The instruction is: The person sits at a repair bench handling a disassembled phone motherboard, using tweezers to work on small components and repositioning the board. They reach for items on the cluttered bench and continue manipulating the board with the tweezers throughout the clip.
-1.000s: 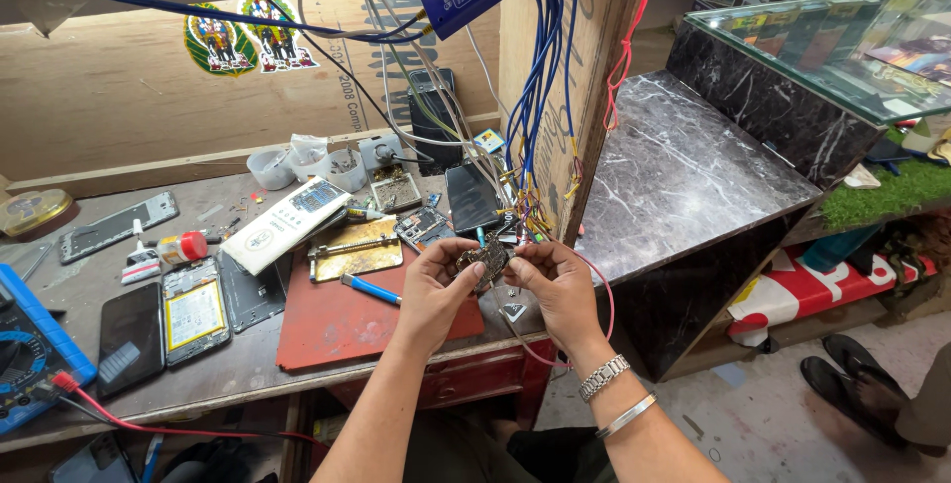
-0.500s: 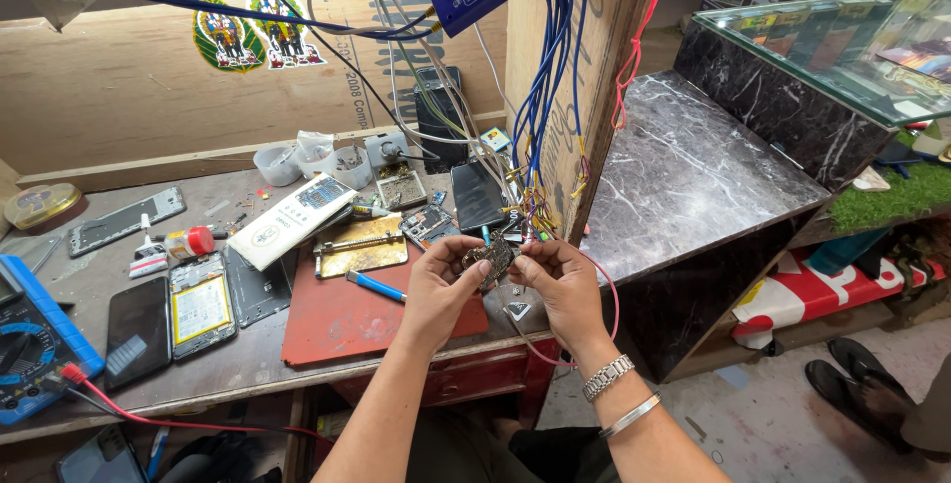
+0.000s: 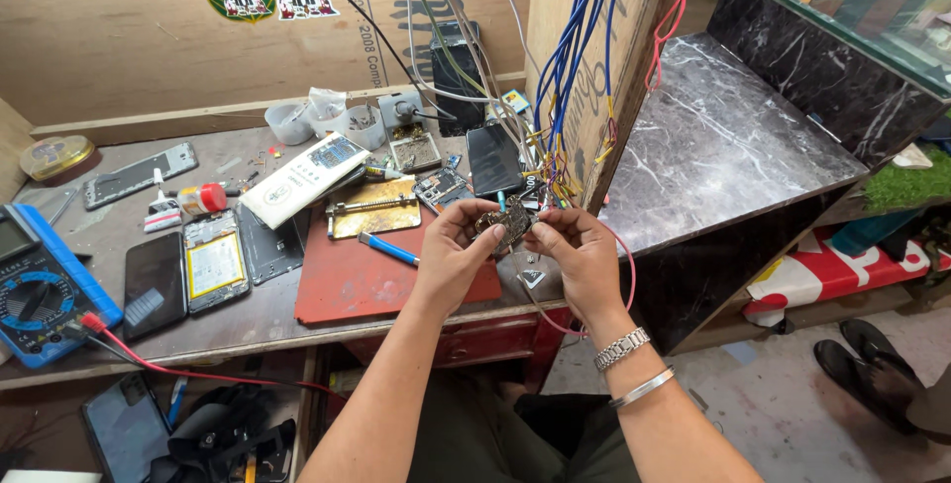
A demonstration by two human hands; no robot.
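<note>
Both hands meet over the right end of a red work mat. My left hand and my right hand pinch a small dark circuit board between their fingertips, holding it just above the bench. A watch and a metal bangle sit on my right wrist. A bundle of blue and yellow wires hangs right behind the board. A blue-handled tool lies on the mat, left of my left hand.
On the bench lie a blue multimeter with a red lead, opened phones, a black phone, a gold metal plate and small white cups. A dark marble counter stands to the right. Black shoes rest on the floor.
Both hands keep hold of the small board in nearly the same place over the mat's right end. The view has shifted slightly; nothing else on the bench moved.
</note>
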